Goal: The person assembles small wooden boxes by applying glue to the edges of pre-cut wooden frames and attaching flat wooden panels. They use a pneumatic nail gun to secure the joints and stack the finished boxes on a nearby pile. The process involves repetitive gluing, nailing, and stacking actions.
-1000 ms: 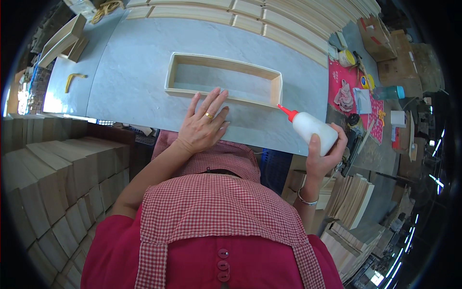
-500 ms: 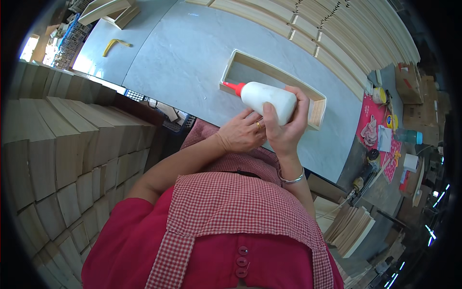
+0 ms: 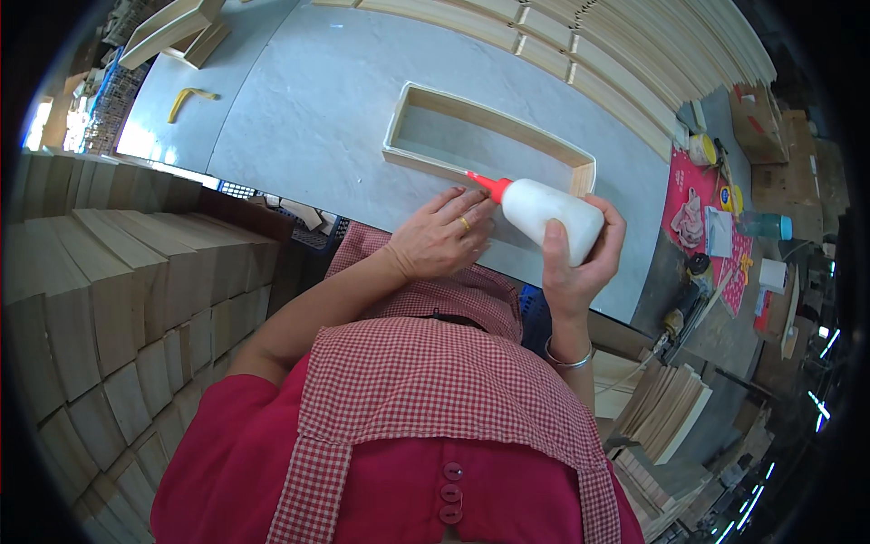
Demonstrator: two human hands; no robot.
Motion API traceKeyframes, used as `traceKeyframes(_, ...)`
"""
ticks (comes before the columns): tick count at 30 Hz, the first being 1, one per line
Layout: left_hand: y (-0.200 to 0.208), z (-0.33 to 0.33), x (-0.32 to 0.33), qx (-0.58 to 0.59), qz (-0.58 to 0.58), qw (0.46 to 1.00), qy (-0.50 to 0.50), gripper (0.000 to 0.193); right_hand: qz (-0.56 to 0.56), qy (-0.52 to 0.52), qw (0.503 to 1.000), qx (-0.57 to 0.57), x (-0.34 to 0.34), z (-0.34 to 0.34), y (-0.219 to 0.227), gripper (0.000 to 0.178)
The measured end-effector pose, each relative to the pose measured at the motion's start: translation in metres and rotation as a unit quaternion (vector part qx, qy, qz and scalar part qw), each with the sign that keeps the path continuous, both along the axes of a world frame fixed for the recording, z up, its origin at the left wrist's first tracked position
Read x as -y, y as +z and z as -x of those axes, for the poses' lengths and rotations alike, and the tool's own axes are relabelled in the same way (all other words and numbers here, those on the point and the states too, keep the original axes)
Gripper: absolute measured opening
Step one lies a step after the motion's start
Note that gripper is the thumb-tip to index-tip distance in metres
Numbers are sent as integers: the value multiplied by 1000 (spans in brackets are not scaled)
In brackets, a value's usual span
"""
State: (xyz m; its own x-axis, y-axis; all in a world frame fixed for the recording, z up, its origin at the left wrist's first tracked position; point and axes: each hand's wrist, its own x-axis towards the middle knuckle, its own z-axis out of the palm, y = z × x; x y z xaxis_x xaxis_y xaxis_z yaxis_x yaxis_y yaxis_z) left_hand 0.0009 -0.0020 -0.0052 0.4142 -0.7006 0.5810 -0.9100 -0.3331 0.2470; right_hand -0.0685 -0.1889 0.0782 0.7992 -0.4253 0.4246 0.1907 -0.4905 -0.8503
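Note:
My right hand (image 3: 580, 269) grips a white squeeze bottle (image 3: 548, 218) with a red pointed nozzle, its thumb on the near side. The bottle lies tilted in the air, its tip aimed left at the near wall of a long, shallow wooden frame (image 3: 498, 120). Whether the tip touches the wood I cannot tell. My left hand (image 3: 442, 234) is just below the nozzle, fingers stretched out toward that near wall, a gold ring on one of them. It holds nothing that I can see. The bottle and right hand hide part of the frame's near side.
Stacked wooden strips (image 3: 671, 63) line the table's far right edge. A yellow curved item (image 3: 188, 102) and wooden pieces (image 3: 186, 32) lie at far left. Piled wood blocks (image 3: 100, 299) stand left. A side bench holds a pink cloth (image 3: 689, 218) and a teal bottle (image 3: 766, 225).
The squeeze bottle has moved right along the frame's near wall, away from its left corner. My hands have drawn apart, and the left fingers now reach closer to the near wall.

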Motion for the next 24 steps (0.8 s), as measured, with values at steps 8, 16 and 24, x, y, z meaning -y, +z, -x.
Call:
traceKeyframes(8, 2, 1, -1, -22, -34, 999, -5, 31, 20, -79, 996, -31, 40, 40, 6, 55)
traceKeyframes(16, 4, 1, 1, -24, -49, 998, -2, 32, 44, -162, 985, -46, 75, 72, 8, 51)
traceKeyframes(24, 7, 3, 1, -30, -54, 998, -1, 32, 97, -187, 977, -27, 100, 85, 5, 50)
